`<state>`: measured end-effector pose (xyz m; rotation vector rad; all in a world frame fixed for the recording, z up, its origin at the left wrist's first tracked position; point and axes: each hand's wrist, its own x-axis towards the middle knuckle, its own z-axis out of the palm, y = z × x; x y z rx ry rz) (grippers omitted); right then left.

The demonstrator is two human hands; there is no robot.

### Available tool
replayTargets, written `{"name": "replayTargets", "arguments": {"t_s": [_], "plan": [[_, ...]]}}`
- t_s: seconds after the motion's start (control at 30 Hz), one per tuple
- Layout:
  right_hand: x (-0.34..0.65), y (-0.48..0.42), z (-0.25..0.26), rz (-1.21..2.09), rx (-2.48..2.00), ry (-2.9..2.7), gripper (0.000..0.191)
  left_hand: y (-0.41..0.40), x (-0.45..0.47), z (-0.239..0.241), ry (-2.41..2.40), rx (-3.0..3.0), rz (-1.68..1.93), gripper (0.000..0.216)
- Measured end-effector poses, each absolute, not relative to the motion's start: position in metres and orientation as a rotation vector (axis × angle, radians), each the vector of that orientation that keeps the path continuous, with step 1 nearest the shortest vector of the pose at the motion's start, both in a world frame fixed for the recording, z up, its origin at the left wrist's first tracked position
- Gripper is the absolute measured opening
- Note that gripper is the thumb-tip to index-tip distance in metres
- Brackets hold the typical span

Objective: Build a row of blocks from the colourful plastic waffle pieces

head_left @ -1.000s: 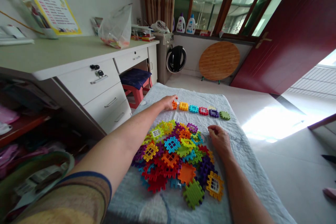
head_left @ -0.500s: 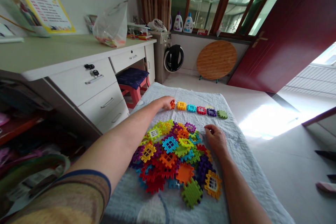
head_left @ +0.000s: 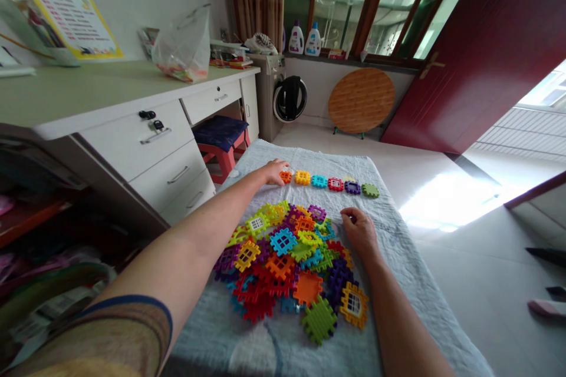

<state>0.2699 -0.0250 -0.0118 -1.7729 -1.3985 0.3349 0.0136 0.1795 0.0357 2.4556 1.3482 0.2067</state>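
Observation:
A heap of colourful plastic interlocking tiles lies on a pale blue cloth spread on the floor. Beyond the heap runs a row of tiles: orange, yellow, cyan, red, purple, green. My left hand reaches far out, its fingers pinched on the orange tile at the row's left end. Beside the heap's right edge my right hand rests on the cloth, fingers curled, with nothing visible in them.
A white desk with drawers stands to the left, a plastic bag on top and a red stool under it. A washing machine, a round wooden tabletop and a dark red door lie beyond. Tiled floor to the right.
My left hand stays on the orange tile at the row's end, shifting it slightly. The right hand has hardly moved. The camera drifted a little to the right.

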Motion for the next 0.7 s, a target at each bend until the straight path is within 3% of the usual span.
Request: {"name": "replayTargets", "arguments": {"t_s": [0.27, 0.47, 0.7], "plan": [[0.270, -0.024, -0.013, 0.328, -1.761, -1.414, 0.028, 0.099, -0.025, 0.052, 1.334, 2.378, 0.630, 0.059], [0.269, -0.024, -0.013, 0.331, -1.796, -1.409, 0.029, 0.015, -0.034, 0.076, 1.133, 2.230, 0.814, 0.036], [0.270, -0.026, -0.013, 0.344, -1.780, -1.424, 0.029, -0.005, -0.033, 0.063, 1.439, 2.158, 1.184, 0.018]]}}
